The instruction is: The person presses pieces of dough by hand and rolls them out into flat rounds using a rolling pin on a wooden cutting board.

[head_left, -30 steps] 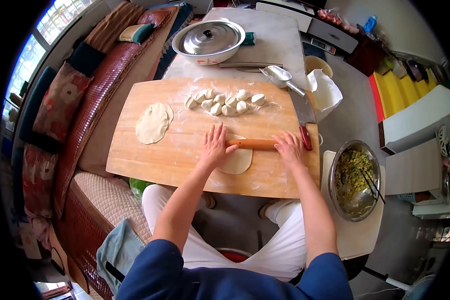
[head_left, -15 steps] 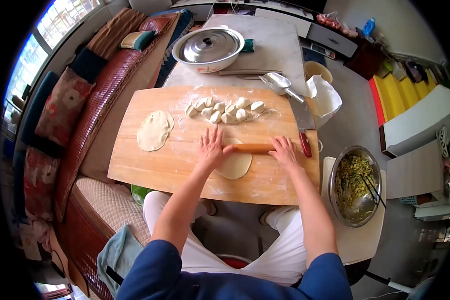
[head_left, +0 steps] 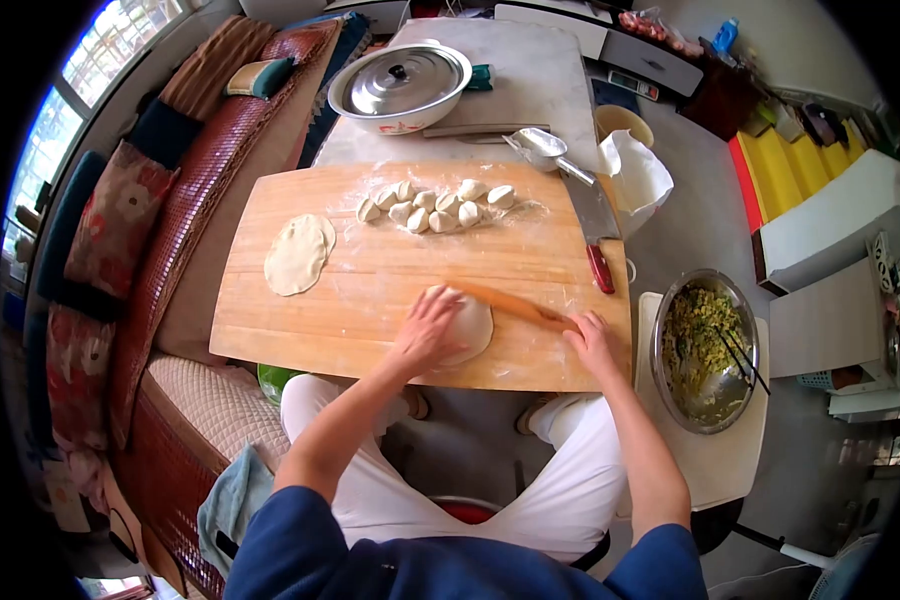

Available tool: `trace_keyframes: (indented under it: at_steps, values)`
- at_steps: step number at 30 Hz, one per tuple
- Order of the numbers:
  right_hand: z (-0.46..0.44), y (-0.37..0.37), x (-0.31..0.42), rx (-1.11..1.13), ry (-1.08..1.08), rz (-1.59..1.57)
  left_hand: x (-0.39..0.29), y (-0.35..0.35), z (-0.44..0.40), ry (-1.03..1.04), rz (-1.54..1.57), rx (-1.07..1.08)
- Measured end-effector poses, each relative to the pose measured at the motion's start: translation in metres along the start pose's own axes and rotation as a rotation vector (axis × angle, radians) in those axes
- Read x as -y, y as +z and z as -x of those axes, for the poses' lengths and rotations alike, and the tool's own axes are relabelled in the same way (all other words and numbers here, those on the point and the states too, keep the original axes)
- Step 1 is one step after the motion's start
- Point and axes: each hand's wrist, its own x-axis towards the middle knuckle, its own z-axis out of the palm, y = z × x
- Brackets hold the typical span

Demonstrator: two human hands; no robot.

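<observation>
On the wooden board (head_left: pixel 370 345), my left hand (head_left: pixel 430 328) lies with its fingers apart on the left part of a flat dough round (head_left: pixel 475 325). My right hand (head_left: pixel 592 338) has its fingers closed on the right end of a wooden rolling pin (head_left: pixel 515 304), which lies slanted past the round's upper edge. Several small dough pieces (head_left: pixel 442 222) sit in floury rows farther back. Flattened wrappers (head_left: pixel 298 256), overlapping, rest at the board's left. A cleaver (head_left: pixel 594 215) with a red handle lies along the right edge.
Behind the board stand a lidded basin (head_left: pixel 400 85) and a metal scoop (head_left: pixel 548 150) of flour. A white bag (head_left: pixel 635 178) is beyond the right edge. At right, a steel bowl (head_left: pixel 708 350) holds chopped filling and chopsticks. A sofa (head_left: pixel 200 180) runs along the left.
The rolling pin has swung from nearly level to a slant, its right end nearer me. My left hand has left its end and moved down onto the dough round. The view has shifted slightly.
</observation>
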Motion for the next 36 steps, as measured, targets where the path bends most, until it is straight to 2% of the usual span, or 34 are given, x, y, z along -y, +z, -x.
trace_keyframes:
  at_steps: [2,5,9,12,15,19,21,23,27,28,30,32,33,36]
  values:
    - [0.015,-0.011,0.021,0.046,-0.073,0.006,0.01,0.009,0.041,-0.094,0.165,-0.167]
    - [0.013,-0.006,0.044,0.179,-0.062,0.054,-0.032,-0.006,0.068,-0.124,-0.055,0.008]
    - [-0.032,0.004,0.041,0.175,-0.101,0.3,-0.013,-0.002,0.03,-0.213,-0.042,0.013]
    - [-0.075,0.021,0.025,0.056,-0.158,0.365,0.031,0.017,-0.023,-0.357,-0.105,-0.078]
    - [-0.083,0.033,0.011,0.036,-0.101,0.347,0.037,0.015,-0.039,-0.359,-0.16,-0.1]
    - [-0.044,0.023,0.01,0.132,-0.138,0.234,-0.014,0.009,0.028,-0.262,-0.07,0.009]
    - [-0.05,0.014,0.024,0.111,-0.165,0.266,-0.022,0.007,0.04,-0.243,-0.032,0.022]
    - [-0.067,0.01,0.042,0.094,-0.186,0.351,-0.003,0.013,0.018,-0.326,-0.047,-0.025]
    - [-0.114,0.033,0.033,0.065,-0.141,0.261,0.042,0.009,-0.046,-0.489,-0.106,-0.14]
    - [-0.114,0.04,0.027,0.115,-0.113,0.264,0.044,0.006,-0.055,-0.529,-0.125,-0.155]
    - [-0.114,0.051,0.012,0.211,-0.055,0.275,0.036,0.007,-0.062,-0.593,-0.116,-0.306]
    - [-0.1,0.049,0.005,0.074,-0.02,0.146,0.016,0.02,-0.057,-0.641,-0.056,-0.477]
    - [-0.09,0.046,0.0,0.007,0.007,0.054,0.005,0.029,-0.056,-0.637,-0.01,-0.46]
    - [-0.066,0.031,-0.012,-0.132,0.059,-0.05,-0.028,0.032,-0.043,-0.455,-0.031,-0.146]
